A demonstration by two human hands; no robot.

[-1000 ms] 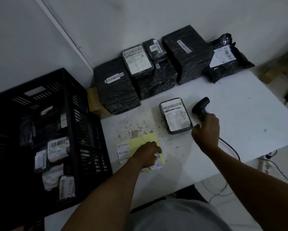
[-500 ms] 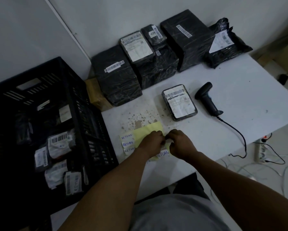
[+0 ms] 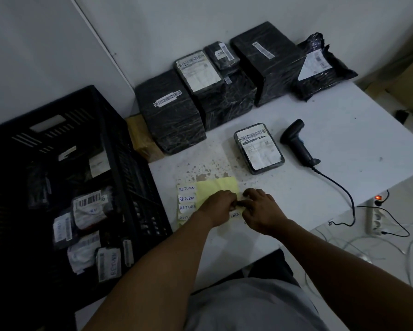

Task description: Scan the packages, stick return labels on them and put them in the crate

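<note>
White table (image 3: 320, 187) | both hands' fingers (image 3: 234, 203) meet over label sheet (image 3: 215, 187)

Right hand (image 3: 260, 211) off scanner (image 3: 296, 142)

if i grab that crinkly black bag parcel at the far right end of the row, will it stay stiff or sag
The black bag parcel will probably sag: its wrinkled plastic bulges unevenly, unlike the square-edged wrapped box it leans against. Its loose crumpled top edge should give an easy grip. The glossy film may be slippery.
</note>
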